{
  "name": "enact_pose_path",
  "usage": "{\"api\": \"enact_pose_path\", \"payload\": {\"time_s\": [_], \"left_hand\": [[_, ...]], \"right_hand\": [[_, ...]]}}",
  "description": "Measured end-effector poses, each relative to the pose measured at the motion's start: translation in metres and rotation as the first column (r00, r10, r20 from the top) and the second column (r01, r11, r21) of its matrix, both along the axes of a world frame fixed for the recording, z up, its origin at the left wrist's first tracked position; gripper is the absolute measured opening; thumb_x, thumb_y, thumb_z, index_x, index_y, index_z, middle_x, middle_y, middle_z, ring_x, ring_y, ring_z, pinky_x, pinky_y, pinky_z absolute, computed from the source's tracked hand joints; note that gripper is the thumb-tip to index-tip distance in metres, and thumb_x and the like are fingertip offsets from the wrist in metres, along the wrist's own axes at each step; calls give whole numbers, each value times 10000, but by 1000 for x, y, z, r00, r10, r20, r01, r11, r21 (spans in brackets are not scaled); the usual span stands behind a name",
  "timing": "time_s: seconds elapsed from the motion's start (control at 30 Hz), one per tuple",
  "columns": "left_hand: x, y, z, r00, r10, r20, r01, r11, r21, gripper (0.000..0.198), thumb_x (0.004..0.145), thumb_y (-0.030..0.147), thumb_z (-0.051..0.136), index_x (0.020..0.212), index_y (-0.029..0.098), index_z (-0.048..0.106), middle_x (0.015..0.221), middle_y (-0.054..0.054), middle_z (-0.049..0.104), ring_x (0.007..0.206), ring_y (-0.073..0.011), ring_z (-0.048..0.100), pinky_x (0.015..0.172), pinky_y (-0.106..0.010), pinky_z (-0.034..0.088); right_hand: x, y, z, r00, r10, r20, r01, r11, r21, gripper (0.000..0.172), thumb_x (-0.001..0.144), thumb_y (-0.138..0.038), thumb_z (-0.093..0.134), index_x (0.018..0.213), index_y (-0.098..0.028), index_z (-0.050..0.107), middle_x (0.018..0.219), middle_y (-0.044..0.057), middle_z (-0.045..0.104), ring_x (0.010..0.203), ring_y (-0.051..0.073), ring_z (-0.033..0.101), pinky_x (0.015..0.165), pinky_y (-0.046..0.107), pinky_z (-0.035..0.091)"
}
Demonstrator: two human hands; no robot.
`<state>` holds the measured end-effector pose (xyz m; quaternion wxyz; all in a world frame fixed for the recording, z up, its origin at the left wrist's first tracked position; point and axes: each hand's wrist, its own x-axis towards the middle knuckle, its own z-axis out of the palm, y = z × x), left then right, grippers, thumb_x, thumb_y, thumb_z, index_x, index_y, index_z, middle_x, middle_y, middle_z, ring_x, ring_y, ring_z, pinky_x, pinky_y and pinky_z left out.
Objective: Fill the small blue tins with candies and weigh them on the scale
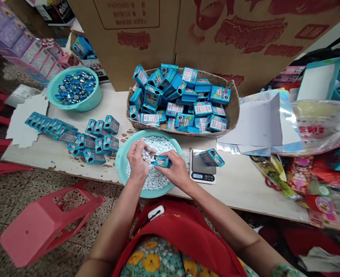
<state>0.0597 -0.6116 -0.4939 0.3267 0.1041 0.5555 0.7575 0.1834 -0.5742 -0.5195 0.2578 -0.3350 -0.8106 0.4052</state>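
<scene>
Over a turquoise basin (120,163) full of small white candies (160,181), my left hand (139,161) is cupped around a heap of the candies. My right hand (175,167) grips a small blue candy box (162,161) tilted sideways, its end turned toward the cupped candies. The box's end is against or very close to the left fingers; the opening itself is mostly hidden. To the right, a digital scale (197,166) bears another blue box (212,157) lying on its plate, with figures lit on its display.
A cut-down cardboard box (233,111) heaped with blue boxes stands behind the basin. At left are rows of blue boxes (93,138) and a turquoise bowl (53,90) of round blue-and-silver pieces. Papers (256,119) and packaging lie at right; a red stool (34,223) stands lower left.
</scene>
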Motion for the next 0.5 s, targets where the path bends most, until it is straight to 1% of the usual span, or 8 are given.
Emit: {"api": "enact_pose_path", "payload": {"time_s": [0.1,0.17,0.3,0.5], "left_hand": [[1,0,1,1000,-7,-28,7,1000,14,268,790,391,620,696,164,510,529,39,505,543,-131,598,570,-250,489],[3,1,1,999,6,-41,-6,1000,9,263,795,395,611,705,162,527,545,28,533,565,-138,607,582,-257,496],[5,1,2,996,37,-76,-38,999,-13,321,815,423,569,643,155,535,608,-3,579,628,-153,629,634,-291,518],[10,1,7,996,12,-86,-11,1000,13,371,820,405,558,555,153,496,609,-19,579,632,-169,632,631,-306,519]], "right_hand": [[0,1,2,1000,19,-24,-19,1000,13,339,687,-307,789,970,-208,630,891,33,624,883,224,589,770,336,431],[0,1,3,999,19,-45,-19,1000,5,347,681,-299,796,972,-207,631,892,33,623,879,222,588,767,334,435],[-1,2,2,997,-14,-79,12,1000,-27,339,680,-287,798,967,-213,634,890,31,618,876,218,585,768,329,441],[-1,0,1,992,-41,-117,33,997,-70,339,676,-271,800,965,-212,634,890,30,614,875,215,584,777,331,450]]}}
